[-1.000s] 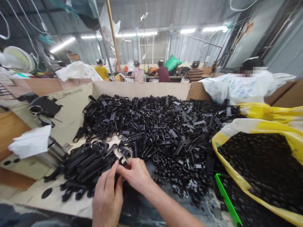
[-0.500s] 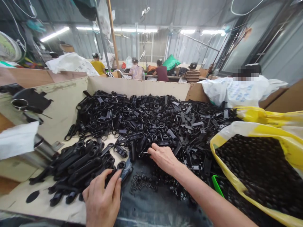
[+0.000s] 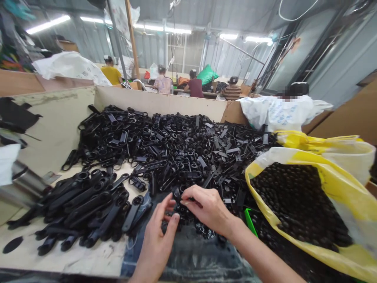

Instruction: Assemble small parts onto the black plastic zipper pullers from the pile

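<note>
My left hand [image 3: 159, 236] is open, its thumb and fingers apart, close to the fingertips of my right hand. My right hand [image 3: 206, 206] is closed in a pinch on a small black plastic part [image 3: 177, 195], mostly hidden by the fingers. Below the hands lies a dark work mat [image 3: 188, 259] with small metal screws [image 3: 206, 231] on it. To the left, long black handle-shaped pieces [image 3: 88, 208] with ringed ends lie in a stack; one such handle [image 3: 132, 214] lies at the mat's left edge.
Behind the hands spreads a heap of black plastic parts [image 3: 176, 145], bounded by a pale board wall [image 3: 159, 98]. A yellow-and-white sack [image 3: 265, 204] of dark round pieces stands at right, beside a green edge [image 3: 250, 223]. Several people sit farther back.
My left hand has left the handle by the stack and moved right, opening. My right hand has come nearer with the small black part. The view has shifted right.
</note>
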The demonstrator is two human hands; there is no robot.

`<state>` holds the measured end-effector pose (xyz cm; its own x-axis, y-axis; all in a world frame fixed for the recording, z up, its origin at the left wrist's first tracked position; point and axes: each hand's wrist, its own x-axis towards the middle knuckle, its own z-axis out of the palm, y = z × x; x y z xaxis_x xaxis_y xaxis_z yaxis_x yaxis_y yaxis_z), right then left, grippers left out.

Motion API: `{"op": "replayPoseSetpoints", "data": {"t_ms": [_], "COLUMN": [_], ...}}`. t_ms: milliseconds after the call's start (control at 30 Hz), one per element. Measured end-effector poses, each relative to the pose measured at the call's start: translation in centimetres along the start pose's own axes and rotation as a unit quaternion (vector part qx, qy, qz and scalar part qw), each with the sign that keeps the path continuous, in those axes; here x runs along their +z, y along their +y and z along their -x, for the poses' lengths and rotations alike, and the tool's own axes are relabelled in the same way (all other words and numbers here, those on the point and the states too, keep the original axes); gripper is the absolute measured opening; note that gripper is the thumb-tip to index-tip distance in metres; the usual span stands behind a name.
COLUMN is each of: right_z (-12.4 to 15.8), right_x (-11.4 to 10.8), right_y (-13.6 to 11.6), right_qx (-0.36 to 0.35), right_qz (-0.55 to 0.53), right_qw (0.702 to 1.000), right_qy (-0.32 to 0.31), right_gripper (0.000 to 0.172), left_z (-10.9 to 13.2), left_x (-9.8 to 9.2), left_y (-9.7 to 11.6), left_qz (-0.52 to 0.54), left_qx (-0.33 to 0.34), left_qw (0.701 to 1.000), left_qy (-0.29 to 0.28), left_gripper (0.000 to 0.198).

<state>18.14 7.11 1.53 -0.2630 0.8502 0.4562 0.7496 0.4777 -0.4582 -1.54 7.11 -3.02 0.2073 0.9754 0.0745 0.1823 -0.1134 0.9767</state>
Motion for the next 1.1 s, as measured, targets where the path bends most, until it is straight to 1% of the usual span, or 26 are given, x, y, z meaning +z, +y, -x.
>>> {"op": "replayPoseSetpoints", "data": {"t_ms": [67, 133, 167, 233, 300, 367, 433, 533, 600, 667, 733, 767, 800, 833, 867, 933, 967, 1000, 1033, 1067, 1100], "right_z": [1.0, 2.1, 2.7, 4.2, 6.2, 8.4, 10.6, 12.9, 13.4, 13.2, 12.6, 12.3, 12.0, 11.7, 11.5, 11.1, 11.1, 11.0, 11.0, 11.1, 11.2], "right_x": [0.7, 0.8, 0.6, -0.7, -2.3, -3.6, -3.9, -2.6, -1.9, -1.9, -2.6, -3.0, -3.1, -3.0, -2.6, -0.7, 0.6, 2.0, 3.4, 4.7, 5.8], "right_y": [-1.1, -1.7, -1.7, -1.7, -1.7, -1.8, -1.8, -1.5, -1.2, -1.1, -1.5, -1.9, -2.3, -2.9, -3.4, -4.5, -5.0, -5.4, -5.8, -6.1, -6.4], "right_qx": [0.047, 0.093, 0.111, 0.137, 0.164, 0.189, 0.202, 0.211, 0.225, 0.252, 0.295, 0.322, 0.349, 0.376, 0.399, 0.43, 0.439, 0.444, 0.442, 0.436, 0.428], "right_qz": [-0.028, -0.045, -0.05, -0.057, -0.046, 0.004, 0.08, 0.18, 0.191, 0.134, 0.016, -0.063, -0.149, -0.239, -0.326, -0.463, -0.504, -0.526, -0.533, -0.524, -0.5], "right_qw": [0.998, 0.993, 0.99, 0.986, 0.983, 0.98, 0.976, 0.96, 0.954, 0.957, 0.955, 0.945, 0.925, 0.895, 0.857, 0.775, 0.744, 0.726, 0.721, 0.73, 0.751], "right_qy": [0.036, 0.061, 0.067, 0.071, 0.074, 0.058, 0.013, -0.04, -0.053, -0.046, -0.017, -0.005, 0.006, 0.011, 0.01, -0.003, -0.003, 0.003, 0.014, 0.036, 0.059], "right_gripper": [0.011, 0.013, 0.014, 0.013, 0.015, 0.016, 0.016, 0.027, 0.035, 0.037, 0.034, 0.032, 0.033, 0.036, 0.041, 0.052, 0.057, 0.06, 0.062, 0.063, 0.063], "left_z": [-0.6, -1.0, -1.0, -0.9, -0.8, -0.9, -1.3, -2.3, -2.7, -2.4, -1.4, -0.6, 0.3, 1.3, 2.3, 4.1, 4.9, 5.5, 5.9, 6.3, 6.5], "left_x": [1.1, 2.1, 2.6, 3.4, 3.8, 3.9, 3.8, 3.5, 3.1, 2.4, 1.7, 1.5, 1.3, 1.2, 1.1, 1.2, 1.2, 1.2, 1.1, 1.0, 0.9], "left_y": [0.3, 0.4, 0.4, 0.6, 0.9, 1.3, 1.8, 2.7, 3.4, 4.0, 4.4, 4.3, 4.2, 4.0, 3.6, 2.8, 2.4, 2.0, 1.6, 1.3, 0.9], "left_qz": [0.07, 0.142, 0.171, 0.205, 0.21, 0.206, 0.209, 0.222, 0.226, 0.234, 0.25, 0.262, 0.275, 0.29, 0.305, 0.33, 0.334, 0.331, 0.322, 0.311, 0.298], "left_qx": [-0.001, -0.026, -0.048, -0.089, -0.107, -0.11, -0.116, -0.133, -0.142, -0.153, -0.184, -0.206, -0.228, -0.247, -0.262, -0.279, -0.28, -0.272, -0.263, -0.251, -0.241], "left_qw": [0.997, 0.987, 0.981, 0.969, 0.966, 0.967, 0.965, 0.959, 0.956, 0.95, 0.938, 0.929, 0.919, 0.909, 0.9, 0.887, 0.887, 0.892, 0.901, 0.911, 0.921], "left_qy": [-0.03, -0.066, -0.082, -0.101, -0.106, -0.104, -0.105, -0.115, -0.124, -0.137, -0.154, -0.162, -0.167, -0.169, -0.17, -0.163, -0.155, -0.141, -0.123, -0.101, -0.076], "left_gripper": [0.047, 0.04, 0.037, 0.033, 0.028, 0.024, 0.022, 0.023, 0.025, 0.032, 0.041, 0.044, 0.045, 0.044, 0.044, 0.051, 0.055, 0.058, 0.061, 0.062, 0.062]}}
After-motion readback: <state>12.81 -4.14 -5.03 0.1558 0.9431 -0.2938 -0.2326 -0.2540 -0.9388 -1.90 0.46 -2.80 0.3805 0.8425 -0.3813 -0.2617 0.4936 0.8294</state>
